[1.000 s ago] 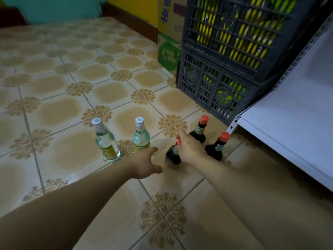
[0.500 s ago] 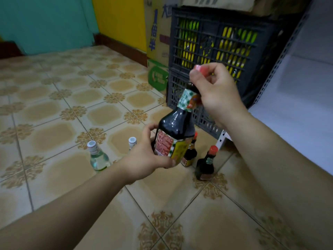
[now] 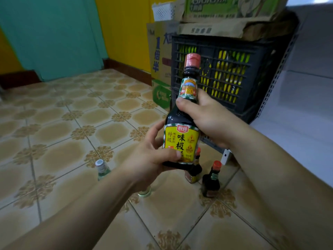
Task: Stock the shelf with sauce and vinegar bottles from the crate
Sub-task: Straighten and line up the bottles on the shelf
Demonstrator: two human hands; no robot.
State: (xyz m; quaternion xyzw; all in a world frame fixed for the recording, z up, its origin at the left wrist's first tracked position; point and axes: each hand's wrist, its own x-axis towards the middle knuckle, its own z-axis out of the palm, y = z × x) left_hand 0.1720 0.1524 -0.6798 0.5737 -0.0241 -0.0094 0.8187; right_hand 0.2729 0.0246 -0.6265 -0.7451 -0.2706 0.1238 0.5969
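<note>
Since half a second ago the sauce bottle (image 3: 177, 117) has turned its yellow label toward me, and my right hand (image 3: 207, 120) has dropped from the cap (image 3: 192, 60) to the neck. My left hand (image 3: 153, 157) curls round the lower body, thumb across the label. The right wraps the shoulder. I hold the bottle near upright, cap up, in front of the crate (image 3: 234, 73).

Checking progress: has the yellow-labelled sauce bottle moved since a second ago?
Yes. The sauce bottle rose off the tiled floor; left hand and right hand now hold it before the crate.
</note>
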